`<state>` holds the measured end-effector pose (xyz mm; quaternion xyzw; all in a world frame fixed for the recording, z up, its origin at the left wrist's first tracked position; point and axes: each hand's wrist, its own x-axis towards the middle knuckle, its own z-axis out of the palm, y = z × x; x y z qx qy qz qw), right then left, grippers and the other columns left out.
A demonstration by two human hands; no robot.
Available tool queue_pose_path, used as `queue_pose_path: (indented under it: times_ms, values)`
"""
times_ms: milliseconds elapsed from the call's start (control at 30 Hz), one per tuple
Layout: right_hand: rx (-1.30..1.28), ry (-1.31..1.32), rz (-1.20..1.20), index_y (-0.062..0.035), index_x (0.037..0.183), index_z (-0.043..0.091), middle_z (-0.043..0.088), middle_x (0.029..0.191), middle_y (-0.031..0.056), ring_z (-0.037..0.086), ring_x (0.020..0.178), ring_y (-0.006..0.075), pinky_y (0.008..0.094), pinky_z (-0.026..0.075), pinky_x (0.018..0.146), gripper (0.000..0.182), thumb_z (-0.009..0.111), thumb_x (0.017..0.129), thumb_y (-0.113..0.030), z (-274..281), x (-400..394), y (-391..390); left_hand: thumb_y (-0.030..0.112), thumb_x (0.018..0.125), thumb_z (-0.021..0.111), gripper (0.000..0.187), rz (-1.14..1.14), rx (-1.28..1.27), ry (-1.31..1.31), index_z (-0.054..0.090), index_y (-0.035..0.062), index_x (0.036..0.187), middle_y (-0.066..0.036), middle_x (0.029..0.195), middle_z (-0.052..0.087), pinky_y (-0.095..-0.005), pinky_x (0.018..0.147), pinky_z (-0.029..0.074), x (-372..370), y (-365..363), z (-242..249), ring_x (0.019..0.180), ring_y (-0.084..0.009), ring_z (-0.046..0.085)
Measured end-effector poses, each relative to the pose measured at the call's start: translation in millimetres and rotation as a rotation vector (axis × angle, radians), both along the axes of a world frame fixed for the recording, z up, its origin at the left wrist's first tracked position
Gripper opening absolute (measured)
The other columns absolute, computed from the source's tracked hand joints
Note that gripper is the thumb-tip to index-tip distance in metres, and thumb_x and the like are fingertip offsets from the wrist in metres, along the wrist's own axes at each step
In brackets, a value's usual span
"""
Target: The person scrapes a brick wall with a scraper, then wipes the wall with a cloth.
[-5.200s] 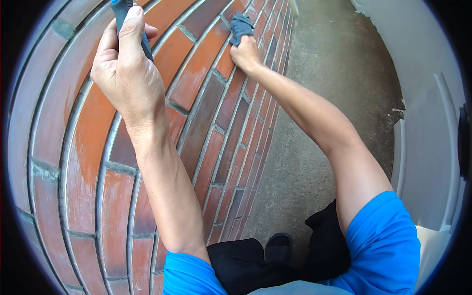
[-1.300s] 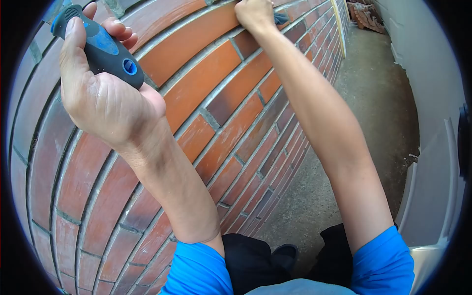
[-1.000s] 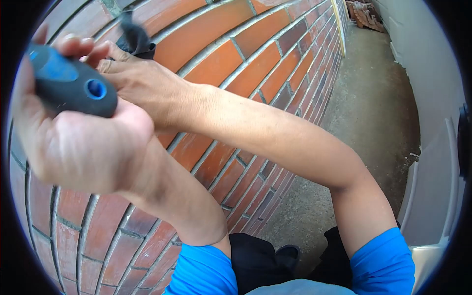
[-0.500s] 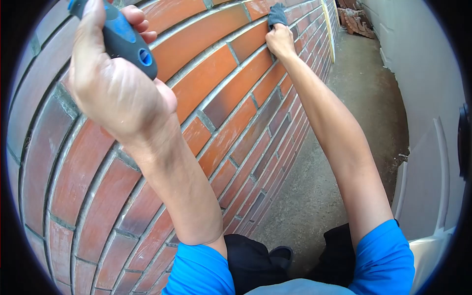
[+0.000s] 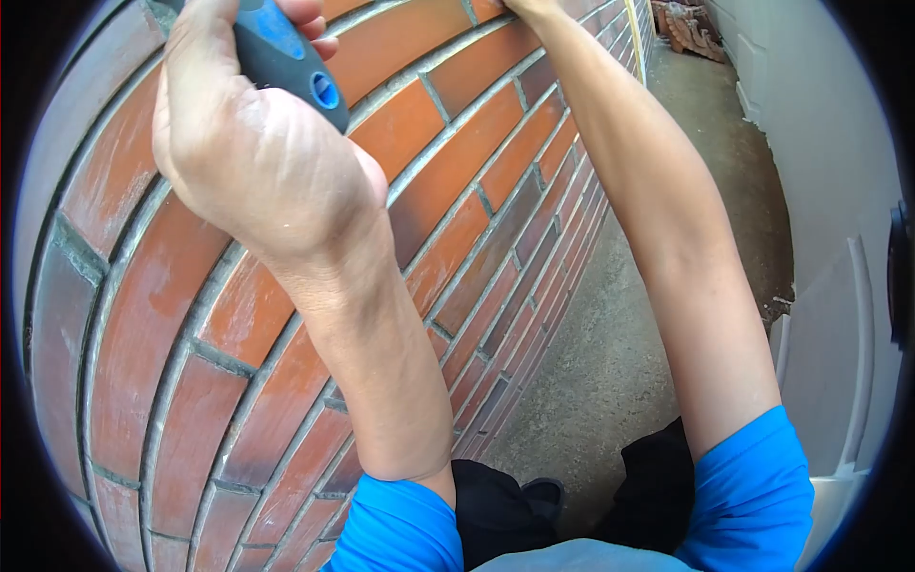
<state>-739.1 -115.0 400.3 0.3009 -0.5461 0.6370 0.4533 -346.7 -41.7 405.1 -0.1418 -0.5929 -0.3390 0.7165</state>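
My left hand [image 5: 262, 176] is closed around the dark grey and blue handle [image 5: 291, 62] of a hand tool, which has a hole in its end. The tool's working end lies beyond the top of the view. Close behind that hand runs a red-orange brick wall [image 5: 457, 238] with recessed grey joints. Stretched out along the wall, my right hand [image 5: 530, 6] shows only its wrist side at the top edge. Its fingers and the dark grey cloth they gripped a moment ago are cut off.
A narrow concrete path [image 5: 610, 353] runs along the foot of the wall. Pale panelling [image 5: 820, 143] borders it on the right. At the far end lies a reddish-brown carved-looking object [image 5: 688, 30]. A dark shoe [image 5: 543, 496] shows below me.
My right hand, with the dark grey cloth, has moved up and left in the view, mostly past the top edge. My left hand with the tool has shifted slightly right.
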Motion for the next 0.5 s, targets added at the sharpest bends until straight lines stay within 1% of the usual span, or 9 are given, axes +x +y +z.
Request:
queue_pose_path:
  times_ms: [167, 233, 267, 300, 333, 400, 433, 467, 500]
  values:
    - [0.252, -0.402, 0.094, 0.0013, 0.118, 0.065, 0.062, 0.122, 0.0294, 0.057, 0.120, 0.0439, 0.0465, 0.046, 0.102, 0.043, 0.048, 0.079, -0.008, 0.0, 47.2, 46.3, 0.028, 0.096, 0.056, 0.036, -0.035, 0.003, -0.027, 0.065, -0.0019, 0.114, -0.010, 0.080, 0.067, -0.0334, 0.075, 0.054, -10.7, 1.1, -7.8, 0.081, -0.0154, 0.065]
    - [0.141, 0.019, 0.128, 0.0070, 0.105, 0.065, 0.064, 0.109, 0.0339, 0.060, 0.110, 0.0489, 0.0501, 0.049, 0.094, 0.037, 0.047, 0.076, -0.005, -15.7, 76.5, 43.9, 0.028, 0.097, 0.055, 0.036, -0.038, 0.007, -0.035, 0.064, -0.0021, 0.115, -0.010, 0.079, 0.067, -0.0332, 0.075, 0.054, -12.2, 1.2, -9.6, 0.081, -0.0157, 0.065]
    - [0.301, -0.009, 0.095, 0.0063, 0.109, 0.065, 0.061, 0.116, 0.0344, 0.055, 0.117, 0.0505, 0.0481, 0.046, 0.101, 0.039, 0.046, 0.076, -0.002, -21.5, 99.4, 42.6, 0.028, 0.097, 0.055, 0.036, -0.041, 0.008, -0.033, 0.064, -0.0022, 0.115, -0.010, 0.079, 0.067, -0.0333, 0.075, 0.054, -13.7, 1.5, -9.8, 0.081, -0.0161, 0.065]
    - [-0.046, 0.537, 0.199, 0.0026, 0.116, 0.065, 0.057, 0.129, 0.0304, 0.047, 0.129, 0.0496, 0.0473, 0.038, 0.111, 0.046, 0.045, 0.075, 0.005, -33.4, 140.7, 48.6, 0.028, 0.097, 0.055, 0.036, -0.040, 0.015, -0.036, 0.064, -0.0024, 0.115, -0.010, 0.079, 0.067, -0.0333, 0.075, 0.054, -14.5, 1.5, -11.6, 0.081, -0.0165, 0.065]
    - [-0.015, 0.609, 0.292, -0.0018, 0.124, 0.064, 0.051, 0.141, 0.0247, 0.038, 0.139, 0.0465, 0.0485, 0.027, 0.118, 0.053, 0.045, 0.077, 0.011, -48.9, 161.0, 46.5, 0.028, 0.097, 0.054, 0.037, -0.039, 0.018, -0.033, 0.064, -0.0025, 0.115, -0.010, 0.079, 0.066, -0.0333, 0.075, 0.054, -17.0, -0.1, -12.0, 0.081, -0.0169, 0.065]
    - [-0.013, 0.739, 0.250, -0.0040, 0.128, 0.063, 0.050, 0.144, 0.0218, 0.037, 0.141, 0.0445, 0.0500, 0.026, 0.117, 0.053, 0.047, 0.080, 0.013, -67.0, 163.1, 40.6, 0.028, 0.097, 0.054, 0.037, -0.037, 0.018, -0.035, 0.064, -0.0031, 0.115, -0.010, 0.078, 0.066, -0.0335, 0.075, 0.055, -21.8, -2.2, -14.4, 0.081, -0.0178, 0.066]
    - [0.069, 0.814, -0.206, -0.0039, 0.129, 0.062, 0.050, 0.143, 0.0226, 0.037, 0.141, 0.0445, 0.0509, 0.026, 0.117, 0.052, 0.047, 0.083, 0.012, -64.7, 148.2, 42.8, 0.027, 0.097, 0.054, 0.036, -0.029, 0.023, -0.032, 0.064, -0.0031, 0.115, -0.010, 0.078, 0.066, -0.0336, 0.075, 0.055, -24.9, -2.5, -16.3, 0.081, -0.0178, 0.066]
    - [-0.041, 0.556, 0.168, -0.0037, 0.130, 0.062, 0.050, 0.143, 0.0251, 0.038, 0.141, 0.0425, 0.0479, 0.028, 0.117, 0.053, 0.047, 0.082, 0.013, -70.6, 142.8, 39.5, 0.027, 0.097, 0.054, 0.036, -0.018, 0.030, -0.026, 0.064, -0.0032, 0.115, -0.011, 0.078, 0.066, -0.0338, 0.075, 0.055, -27.3, -3.9, -18.1, 0.081, -0.0178, 0.066]
    - [-0.120, 0.444, 0.201, -0.0025, 0.131, 0.060, 0.050, 0.141, 0.0285, 0.041, 0.139, 0.0412, 0.0438, 0.030, 0.116, 0.052, 0.045, 0.084, 0.010, -72.4, 116.3, 27.8, 0.025, 0.097, 0.055, 0.034, -0.020, 0.022, -0.020, 0.065, -0.0028, 0.114, -0.011, 0.080, 0.067, -0.0352, 0.075, 0.056, -30.6, -5.9, -20.0, 0.082, -0.0186, 0.067]
